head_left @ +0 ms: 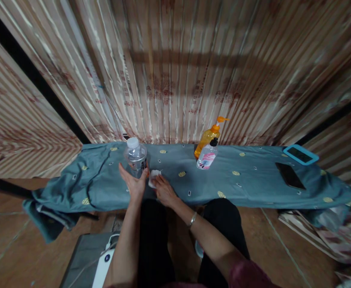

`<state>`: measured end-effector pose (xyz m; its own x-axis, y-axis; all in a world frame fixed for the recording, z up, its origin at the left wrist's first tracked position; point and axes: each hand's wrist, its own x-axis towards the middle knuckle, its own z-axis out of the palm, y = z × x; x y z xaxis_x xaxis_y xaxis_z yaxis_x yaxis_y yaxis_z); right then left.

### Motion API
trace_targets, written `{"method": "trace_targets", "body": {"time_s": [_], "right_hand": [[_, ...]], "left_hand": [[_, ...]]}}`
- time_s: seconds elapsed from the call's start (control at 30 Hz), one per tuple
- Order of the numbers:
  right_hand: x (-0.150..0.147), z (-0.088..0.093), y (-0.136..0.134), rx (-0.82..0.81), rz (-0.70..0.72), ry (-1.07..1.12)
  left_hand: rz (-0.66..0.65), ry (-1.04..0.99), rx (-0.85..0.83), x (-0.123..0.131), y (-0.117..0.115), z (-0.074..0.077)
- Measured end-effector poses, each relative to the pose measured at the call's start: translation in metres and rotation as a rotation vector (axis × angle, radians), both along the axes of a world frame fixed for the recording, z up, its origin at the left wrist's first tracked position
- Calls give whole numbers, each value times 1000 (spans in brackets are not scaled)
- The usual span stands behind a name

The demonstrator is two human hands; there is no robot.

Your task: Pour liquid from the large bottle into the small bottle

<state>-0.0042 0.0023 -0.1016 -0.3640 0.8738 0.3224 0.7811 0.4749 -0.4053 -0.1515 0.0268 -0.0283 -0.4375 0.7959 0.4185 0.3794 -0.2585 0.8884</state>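
Currently three bottles on the blue cloth (pixel 253 180): one clear water bottle (pixel 135 158), one orange pump bottle (pixel 207 138), one small white bottle (pixel 207 157); plus one white tissue (pixel 154 178), one dark phone (pixel 289 175), one teal-framed tablet (pixel 300 154). Water bottle stands upright, long axis vertical, white cap up, directly ahead of the left hand (pixel 135 185). Left hand is open, palm cupped against the bottle's near side, fingers spread, not closed around it. Right hand (pixel 164 190) lies just right of the left, fingers loosely curled, fingertips pressing the tissue beside the bottle base. Pump bottles well off to the right of both hands.
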Motion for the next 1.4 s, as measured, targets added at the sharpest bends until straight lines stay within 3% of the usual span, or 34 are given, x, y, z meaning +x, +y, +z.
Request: {"method": "trace_targets", "body": {"time_s": [0.13,0.3,0.43,0.53,0.67,0.83,0.97,1.17,1.4], "right_hand": [[33,-2,-32,-9,22,0],[100,-2,-53,-21,-65,-9],[152,-2,-61,-36,-189,-21],[169,-5,-51,-42,-272,-24],[155,-9,-14,-31,-310,-11],[115,-9,39,-12,-291,22],[84,-8,65,3,-277,57],[44,-4,77,5,-218,69],[16,5,66,-13,-122,-36]], "left_hand": [[-71,86,45,11,-36,-3],[-234,348,86,13,-81,-20],[-339,557,103,-2,-109,-33],[-405,658,46,-11,-121,-38],[-449,726,-6,-14,-124,-37],[-512,779,-2,-12,-122,-28],[-512,797,16,-13,-123,-24],[-503,797,8,-10,-123,-26],[-514,782,-15,-10,-121,-26]]}}
